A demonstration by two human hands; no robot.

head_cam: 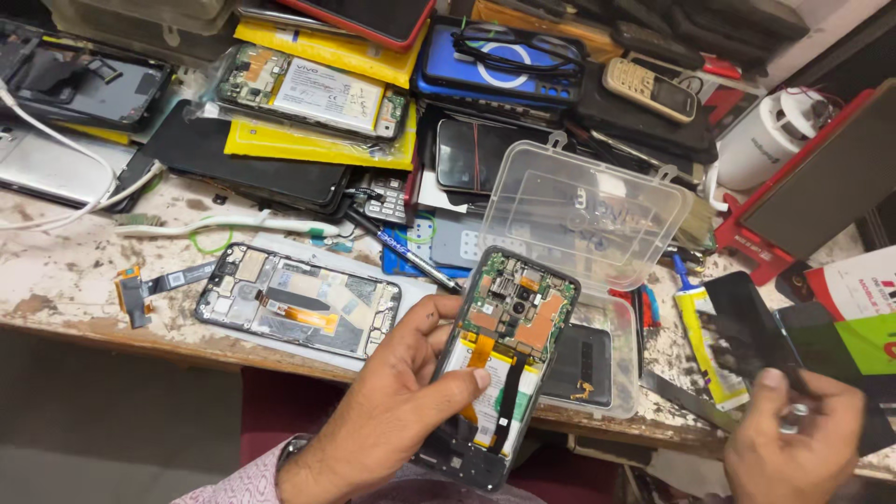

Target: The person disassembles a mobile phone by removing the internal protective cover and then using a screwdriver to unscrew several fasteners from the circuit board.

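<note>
Head view. Count: two opened phones with back covers off, one in your left hand (392, 411), one lying flat on the bench (56, 280) to the left (297, 301). One clear plastic box (583, 210), lid up, just behind the held phone (509, 359). One yellow glue tube (705, 350) to the right.

Left hand: palm up, thumb across the battery, fingers behind; grasping the phone tilted, above the near bench edge. Right hand (793, 439): low right, fingers curled on a dark flat panel (751, 322).

Far pile of phones and parts: too cluttered to count. Right hand partly cut off by the frame.
</note>
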